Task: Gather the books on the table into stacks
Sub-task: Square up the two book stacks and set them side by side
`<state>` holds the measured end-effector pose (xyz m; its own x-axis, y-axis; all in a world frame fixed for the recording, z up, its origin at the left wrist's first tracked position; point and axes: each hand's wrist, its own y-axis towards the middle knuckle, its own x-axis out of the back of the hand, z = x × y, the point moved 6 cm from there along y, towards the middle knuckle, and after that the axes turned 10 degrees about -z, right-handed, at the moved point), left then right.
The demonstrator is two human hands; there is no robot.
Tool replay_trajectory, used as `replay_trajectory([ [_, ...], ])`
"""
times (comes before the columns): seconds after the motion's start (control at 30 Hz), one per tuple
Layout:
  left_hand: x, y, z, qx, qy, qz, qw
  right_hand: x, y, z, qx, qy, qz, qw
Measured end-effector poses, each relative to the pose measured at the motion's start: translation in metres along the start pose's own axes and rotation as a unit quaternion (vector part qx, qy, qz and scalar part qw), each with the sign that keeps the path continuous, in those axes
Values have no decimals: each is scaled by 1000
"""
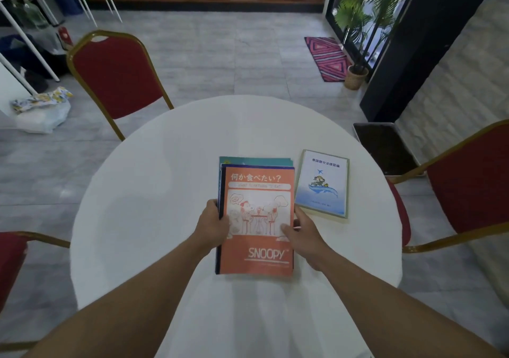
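Note:
An orange Snoopy notebook [259,250] lies on top of a small stack on the round white table [143,192]. Under it show a dark blue book edge [219,192] and a teal book [256,161] poking out at the far side. My left hand [213,224] grips the stack's left edge, thumb on the cover. My right hand [301,229] holds the right edge, fingers on the cover. A white and pale blue booklet [322,182] with a whale drawing lies flat just right of the stack, apart from it.
Red chairs with gold frames stand at the far left [115,76], the right [468,184] and the near left [11,258]. A dark tray [385,148] sits on the floor beyond the table's right side. A potted plant [356,76] and a patterned mat [327,57] lie farther off.

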<state>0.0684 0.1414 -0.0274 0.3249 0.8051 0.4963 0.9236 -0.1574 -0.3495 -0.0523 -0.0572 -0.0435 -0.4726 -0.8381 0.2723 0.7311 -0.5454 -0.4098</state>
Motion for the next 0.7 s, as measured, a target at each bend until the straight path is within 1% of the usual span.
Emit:
replay_trajectory([
  [0.13,-11,9,3,15,11,2,1000,-6,20,-8,-38,10,34,999],
  [0.3,-19,40,-4,11,26,-36,999,-16,54,-2,-56,-3,37,998],
  [0.4,-23,71,-13,5,29,-61,998,-20,88,7,-47,-25,23,998],
  [0.53,-27,118,-26,-3,74,-98,992,-25,133,27,-31,-80,2,996],
  [0.7,-36,168,-33,-3,103,-101,990,-32,183,50,-8,-155,-17,988],
])
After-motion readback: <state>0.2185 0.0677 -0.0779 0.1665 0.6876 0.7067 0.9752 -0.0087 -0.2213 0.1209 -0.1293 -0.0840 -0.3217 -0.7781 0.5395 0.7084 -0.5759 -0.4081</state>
